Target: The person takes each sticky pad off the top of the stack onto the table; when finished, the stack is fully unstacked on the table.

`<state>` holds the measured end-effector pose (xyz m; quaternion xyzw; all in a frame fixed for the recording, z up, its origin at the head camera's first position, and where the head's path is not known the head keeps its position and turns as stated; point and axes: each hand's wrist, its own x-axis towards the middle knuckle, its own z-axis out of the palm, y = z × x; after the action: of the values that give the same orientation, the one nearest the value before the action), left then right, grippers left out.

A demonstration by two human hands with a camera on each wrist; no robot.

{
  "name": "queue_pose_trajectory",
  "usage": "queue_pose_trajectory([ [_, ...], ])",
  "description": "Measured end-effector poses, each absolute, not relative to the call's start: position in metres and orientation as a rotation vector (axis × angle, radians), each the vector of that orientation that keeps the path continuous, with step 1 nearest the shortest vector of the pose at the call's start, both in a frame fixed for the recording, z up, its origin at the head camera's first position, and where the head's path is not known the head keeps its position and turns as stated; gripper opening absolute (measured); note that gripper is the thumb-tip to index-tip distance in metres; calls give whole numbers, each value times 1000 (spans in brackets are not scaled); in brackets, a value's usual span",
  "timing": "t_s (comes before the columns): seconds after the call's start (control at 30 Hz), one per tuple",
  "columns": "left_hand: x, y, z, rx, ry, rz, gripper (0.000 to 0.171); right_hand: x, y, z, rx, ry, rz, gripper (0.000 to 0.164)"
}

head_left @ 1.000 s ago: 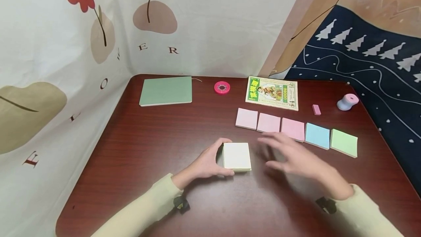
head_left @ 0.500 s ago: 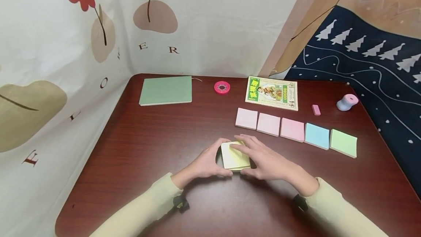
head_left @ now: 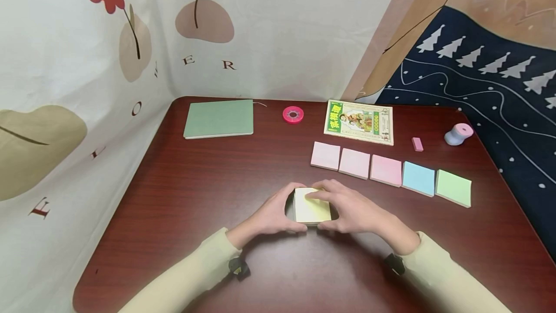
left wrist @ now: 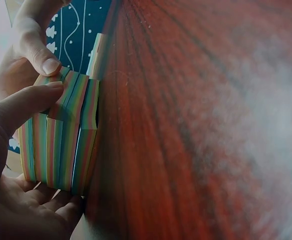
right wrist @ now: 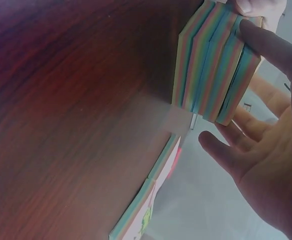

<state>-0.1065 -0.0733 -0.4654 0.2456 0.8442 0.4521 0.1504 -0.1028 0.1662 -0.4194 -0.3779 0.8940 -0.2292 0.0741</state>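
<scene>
A squared stack of sticky note pads stands on the table in front of me, its top pale yellow. In both wrist views, its sides show striped layers of colour. My left hand holds the stack from the left, thumb at the near side and fingers round the far side. From the right, my right hand grips it, with the thumb near its front corner and fingers reaching over the top and far edge. One finger of the right hand stands away from the stack in the right wrist view.
Behind the stack runs a slanting row of pads: pink ones, a blue one and a green one. Farther back lie a green notebook, pink tape roll, illustrated booklet, pink eraser and pink-and-blue spool-shaped object.
My right hand has moved left from beside the stack onto its right side. The top pad, slightly skewed half a second ago, now lies straighter. My left hand stays in place.
</scene>
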Motion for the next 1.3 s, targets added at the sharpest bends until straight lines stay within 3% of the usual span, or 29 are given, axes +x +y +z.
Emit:
queue_pose_trajectory([
  [0.37, -106, -73, -464, 696, 2438, 1300, 88, -101, 202, -409, -959, 2793, -751, 63],
  [0.63, -105, -73, -464, 693, 2441, 1307, 87, -100, 239, -422, -750, 2922, -594, 63],
  [1.3, -107, -72, -464, 721, 2449, 1298, 87, -104, 234, -439, -763, 2945, -386, 63],
])
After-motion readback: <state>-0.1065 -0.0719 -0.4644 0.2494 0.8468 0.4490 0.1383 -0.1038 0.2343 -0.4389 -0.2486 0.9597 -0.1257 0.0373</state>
